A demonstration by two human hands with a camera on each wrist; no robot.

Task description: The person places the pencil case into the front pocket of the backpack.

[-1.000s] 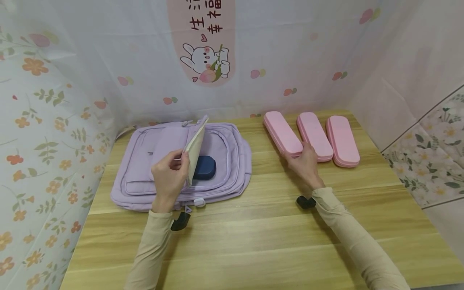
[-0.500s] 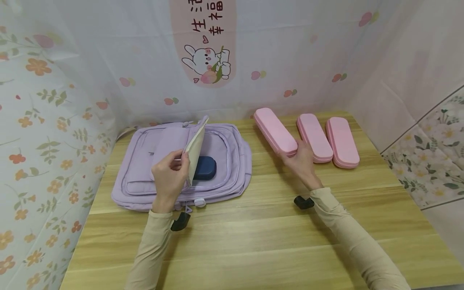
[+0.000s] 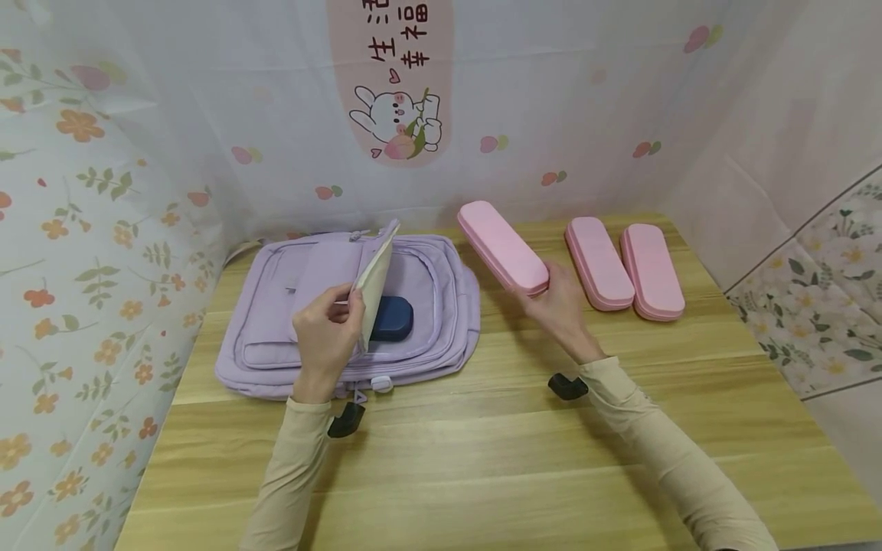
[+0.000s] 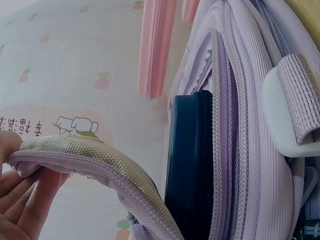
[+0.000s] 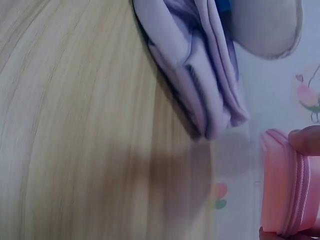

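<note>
A lavender backpack (image 3: 276, 306) lies flat on the wooden table at the left, its front pocket unzipped. My left hand (image 3: 327, 321) pinches the edge of the pocket's flap (image 3: 375, 295) and holds it raised. Inside the pocket sits a dark blue zippered case (image 3: 393, 318), which the left wrist view shows standing beside the zipper teeth. My right hand (image 3: 561, 306) grips the near end of a pink pencil case (image 3: 503, 249), tilted and lifted off the table to the right of the backpack. In the right wrist view, a thumb (image 5: 306, 140) presses near that case's zipper.
Two more pink pencil cases (image 3: 599, 264) (image 3: 652, 272) lie side by side at the table's back right. A patterned curtain (image 3: 551, 99) hangs behind the wooden table (image 3: 448, 459). A white buckle (image 3: 381, 384) sticks out at the backpack's near edge.
My right hand has lifted the pink pencil case and carried it left, away from the other two, toward the backpack. My left hand keeps the flap raised in the same place.
</note>
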